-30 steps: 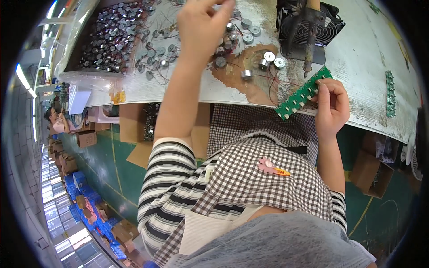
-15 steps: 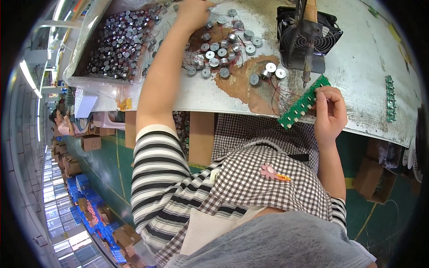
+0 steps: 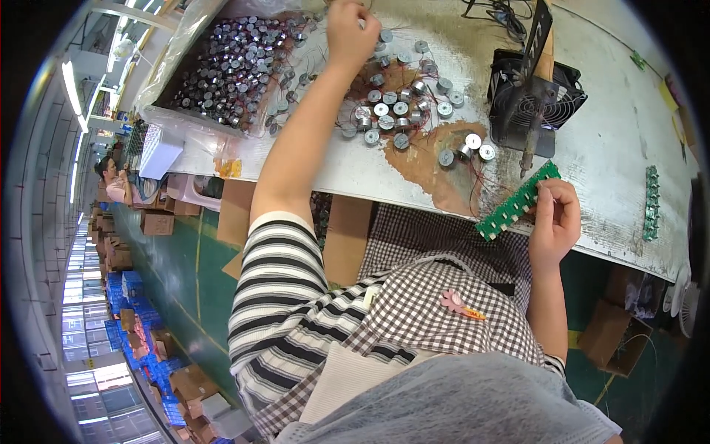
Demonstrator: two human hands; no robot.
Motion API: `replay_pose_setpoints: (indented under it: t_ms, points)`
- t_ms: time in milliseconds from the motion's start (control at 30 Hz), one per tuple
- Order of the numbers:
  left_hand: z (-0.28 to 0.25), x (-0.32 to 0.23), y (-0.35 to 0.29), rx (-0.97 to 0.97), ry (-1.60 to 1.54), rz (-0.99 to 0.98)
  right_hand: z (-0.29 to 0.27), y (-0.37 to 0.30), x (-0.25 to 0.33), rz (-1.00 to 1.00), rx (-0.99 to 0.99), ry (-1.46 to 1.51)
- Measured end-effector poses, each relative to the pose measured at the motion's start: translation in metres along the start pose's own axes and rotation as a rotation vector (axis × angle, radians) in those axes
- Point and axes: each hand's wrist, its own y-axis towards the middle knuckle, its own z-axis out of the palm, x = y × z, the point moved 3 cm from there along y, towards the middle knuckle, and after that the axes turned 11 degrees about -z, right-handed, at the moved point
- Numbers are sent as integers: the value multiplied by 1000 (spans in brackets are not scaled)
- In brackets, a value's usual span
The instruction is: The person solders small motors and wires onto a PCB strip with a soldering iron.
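Note:
My right hand [image 3: 556,222] pinches a long green circuit board [image 3: 516,204] by its right side, above the table's near edge. The board is tilted, its far end just below the tip of a soldering iron [image 3: 530,140] held pointing down. Reaching far across the table, my left hand [image 3: 350,35] has its fingers curled together; what lies in them, if anything, cannot be made out. Nearest to it are loose small round metal motors [image 3: 400,109] with thin red wires. A few more motors [image 3: 473,141] lie left of the iron, their wires trailing toward the board.
A plastic-lined box [image 3: 159,118] at the left holds a heap of motors [image 3: 229,70]. Behind the iron stands a black fan [image 3: 571,107]. Another green board [image 3: 651,203] lies at the far right. A cardboard box [image 3: 614,337] sits below the table; a co-worker [image 3: 115,181] is far left.
The view has shifted, so the table sits lower and further right. My left hand's fingers have curled in over the table's far part. My right hand still holds the circuit board near the iron.

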Motion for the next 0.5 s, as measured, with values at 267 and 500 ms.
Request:
replay_pose_setpoints:
  t_ms: [267,500]
  points:
    - [-65,-146,-92,677,-1294,-1195,-7,-1,-4,-18,-28,-16]
    - [-69,-203,-135,786,-1064,-1105,1,7,4,-129,53,-157]
